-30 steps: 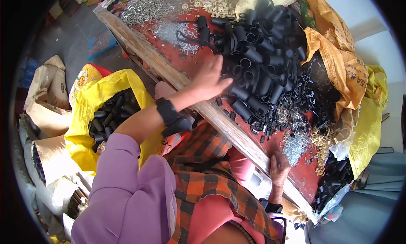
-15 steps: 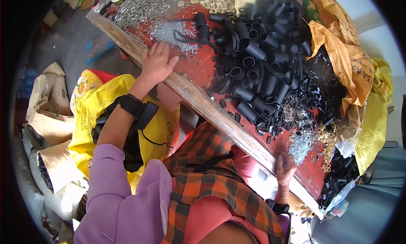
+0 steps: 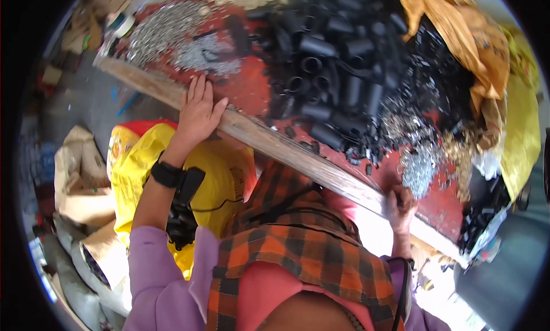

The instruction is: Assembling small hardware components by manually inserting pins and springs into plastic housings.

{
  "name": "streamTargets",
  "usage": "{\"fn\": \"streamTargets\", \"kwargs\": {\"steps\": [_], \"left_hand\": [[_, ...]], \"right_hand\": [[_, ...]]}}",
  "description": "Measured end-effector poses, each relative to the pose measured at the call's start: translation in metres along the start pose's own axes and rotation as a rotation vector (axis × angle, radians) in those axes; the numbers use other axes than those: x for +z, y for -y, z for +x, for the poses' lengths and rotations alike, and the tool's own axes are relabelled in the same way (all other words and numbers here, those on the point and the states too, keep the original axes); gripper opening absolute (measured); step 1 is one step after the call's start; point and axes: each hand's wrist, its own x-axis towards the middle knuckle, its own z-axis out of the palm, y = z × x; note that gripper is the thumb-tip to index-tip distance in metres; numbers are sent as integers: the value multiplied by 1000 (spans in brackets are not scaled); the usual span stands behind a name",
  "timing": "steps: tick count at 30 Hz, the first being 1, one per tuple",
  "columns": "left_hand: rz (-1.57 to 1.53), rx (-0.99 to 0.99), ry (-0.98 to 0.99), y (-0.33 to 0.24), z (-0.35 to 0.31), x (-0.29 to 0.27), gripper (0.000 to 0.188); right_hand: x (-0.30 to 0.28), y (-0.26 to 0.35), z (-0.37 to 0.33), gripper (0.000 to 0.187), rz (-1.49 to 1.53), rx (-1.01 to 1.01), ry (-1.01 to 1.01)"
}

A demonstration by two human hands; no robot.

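My left hand [image 3: 197, 116] lies flat over the pale wooden edge strip [image 3: 281, 150] of a red-topped table [image 3: 255, 96], its fingers stretched out and holding nothing. Just beyond its fingertips is a heap of small silvery pieces [image 3: 206, 55], with a dark strap-like piece beside it. My right hand [image 3: 403, 208] rests at the same strip further right, fingers curled. Whatever it may hold is hidden. Small shiny metal parts [image 3: 421, 173] lie right beside its knuckles. A large pile of black tubes [image 3: 321, 110] covers the middle of the table.
Silvery metal rings [image 3: 163, 33] are heaped at the far left, and tan pieces [image 3: 458, 159] at the right. Orange sacking [image 3: 487, 61] and a yellow sack [image 3: 522, 142] border the right side. A yellow bag [image 3: 220, 190] with black items stands below my left arm.
The whole view has shifted and turned, with some blur. Both hands stay at the wooden strip, the left still flat and the right still curled beside the shiny parts.
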Motion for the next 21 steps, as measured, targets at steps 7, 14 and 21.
{"fn": "streamTargets", "kwargs": {"steps": [7,14,21], "left_hand": [[-101,114,134,-113,13,-1,61],[-116,215,216,-199,22,-5,58],[-234,221,154,-200,12,-8,58]], "right_hand": [[-14,-14,24,9,89,-67,-6],[-38,-32,30,10,205,-178,26],[-92,-41,64,13,364,-171,195]]}}
